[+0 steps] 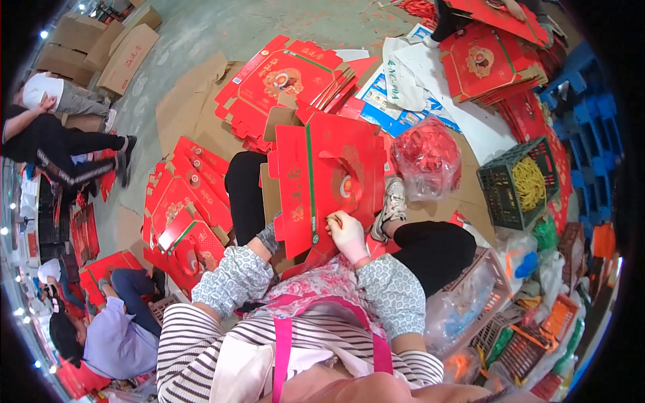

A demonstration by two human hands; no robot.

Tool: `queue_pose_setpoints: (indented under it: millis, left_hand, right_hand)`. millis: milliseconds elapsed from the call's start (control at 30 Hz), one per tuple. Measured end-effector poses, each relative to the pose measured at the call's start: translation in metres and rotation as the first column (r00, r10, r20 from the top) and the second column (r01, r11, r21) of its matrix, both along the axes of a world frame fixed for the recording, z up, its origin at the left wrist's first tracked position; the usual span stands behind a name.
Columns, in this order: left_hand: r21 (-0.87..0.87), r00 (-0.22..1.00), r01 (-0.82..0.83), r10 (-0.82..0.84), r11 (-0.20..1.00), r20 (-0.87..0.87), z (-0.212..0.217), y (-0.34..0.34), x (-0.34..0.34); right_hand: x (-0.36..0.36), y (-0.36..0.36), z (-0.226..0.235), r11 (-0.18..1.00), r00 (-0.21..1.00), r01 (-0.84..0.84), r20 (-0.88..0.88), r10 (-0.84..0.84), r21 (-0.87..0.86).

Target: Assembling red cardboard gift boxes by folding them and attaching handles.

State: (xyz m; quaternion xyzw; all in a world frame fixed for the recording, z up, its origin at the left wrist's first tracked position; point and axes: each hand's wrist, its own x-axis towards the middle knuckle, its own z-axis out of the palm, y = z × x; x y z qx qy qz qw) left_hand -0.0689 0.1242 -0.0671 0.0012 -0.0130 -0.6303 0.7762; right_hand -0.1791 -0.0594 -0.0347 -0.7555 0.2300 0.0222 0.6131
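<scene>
A red printed cardboard gift box [295, 181] with a green stripe and a cut-out in its face stands upright between my knees, its brown inner side showing at the left edge. My right hand [347, 235], in a pale glove, is closed in a pinch against the lower part of the printed face; what its fingertips hold is too small to make out. At the box's lower left edge is my left hand [270, 236] in a grey glove, its fingers hidden behind the cardboard.
Flat red box blanks lie in stacks ahead [269, 84] and at left [181, 201]. A clear bag of red material [426, 158] sits right of the box, near a dark green crate [500, 191] with yellow cords. Other people work at left and far right.
</scene>
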Motion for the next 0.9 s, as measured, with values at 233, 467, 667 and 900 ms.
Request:
queue_pose_setpoints:
  millis: [233, 467, 667, 900]
  left_hand:
    - [0.148, 0.999, -0.028, 0.024, 0.989, 0.033, -0.015, 0.001, 0.009]
    - [0.396, 0.997, -0.048, 0.065, 0.917, -0.03, -0.008, 0.002, -0.002]
    - [0.291, 0.983, -0.014, -0.04, 0.957, 0.18, 0.018, -0.011, -0.004]
    - [0.173, 0.921, -0.096, 0.021, 0.98, 0.389, 0.028, -0.02, -0.014]
  right_hand:
    - [0.012, -0.004, 0.019, 0.972, 0.994, -0.052, 0.086, 0.073, -0.228]
    - [0.019, -0.004, 0.026, 0.744, 0.953, -0.169, 0.087, 0.292, -0.646]
    - [0.005, -0.005, 0.047, 0.719, 0.941, -0.264, -0.008, 0.339, -0.643]
    - [-0.006, -0.007, 0.026, 0.977, 0.996, -0.02, 0.077, 0.037, -0.21]
